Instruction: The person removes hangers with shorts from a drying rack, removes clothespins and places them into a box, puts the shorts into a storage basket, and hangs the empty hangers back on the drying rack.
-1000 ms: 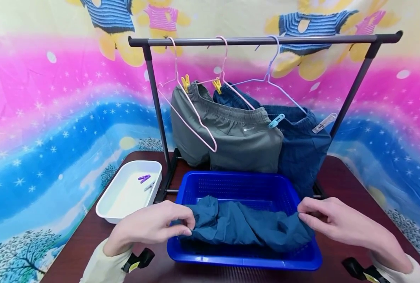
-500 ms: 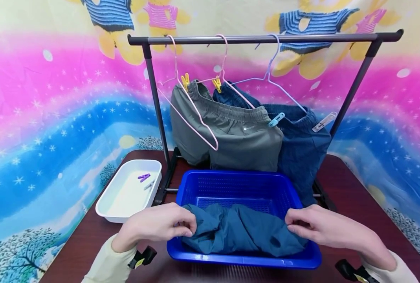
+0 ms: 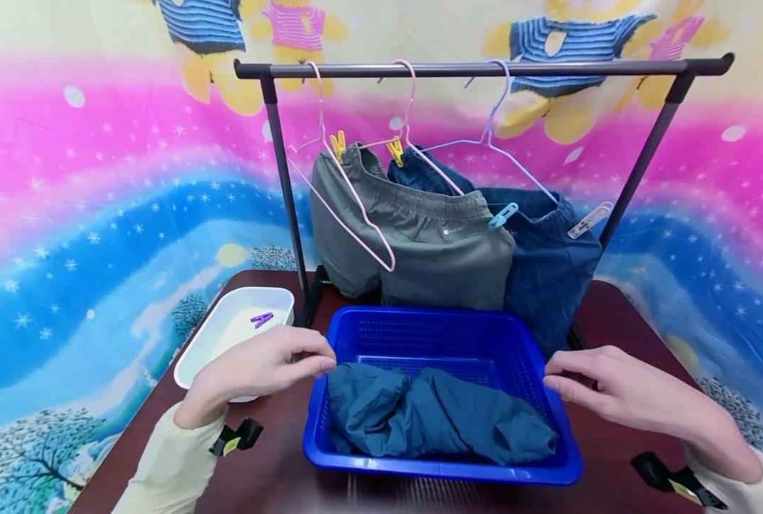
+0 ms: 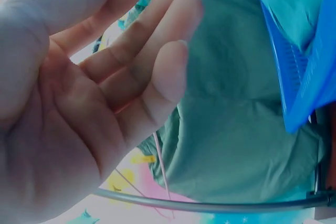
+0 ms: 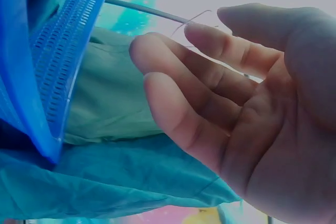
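In the blue basket (image 3: 432,335): one teal cloth (image 3: 439,414), all bunched up and wrinkly, lying lengthwise across the front half.
Left hand (image 3: 262,364): just beside the basket's left rim, off the cloth, fingers loosely bent and relaxed.
Right hand (image 3: 625,389): pretty much the mirror of that by the right rim, fingers softly curved, clear of the cloth too.
Both hands: well apart, basket sitting between them.
White tray (image 3: 227,332): on the worktop (image 3: 278,450) to the left, with a purple peg (image 3: 262,320) lying in it. Left hand blocks part of it.
Rack (image 3: 554,69): dark metal, behind the basket, with two pink hangers and a bluish one on the bar.
Grey shorts (image 3: 439,264): hung up at the front, yellow peg (image 3: 337,148) on one side of the waistband, light blue peg (image 3: 503,215) on the other.
Navy shorts (image 3: 548,278): hanging partly behind the grey ones, white peg (image 3: 589,220) at the right end.
Sleeves: cream, black gadget strapped at each wrist.
Backdrop: bright print, bears in striped tops.
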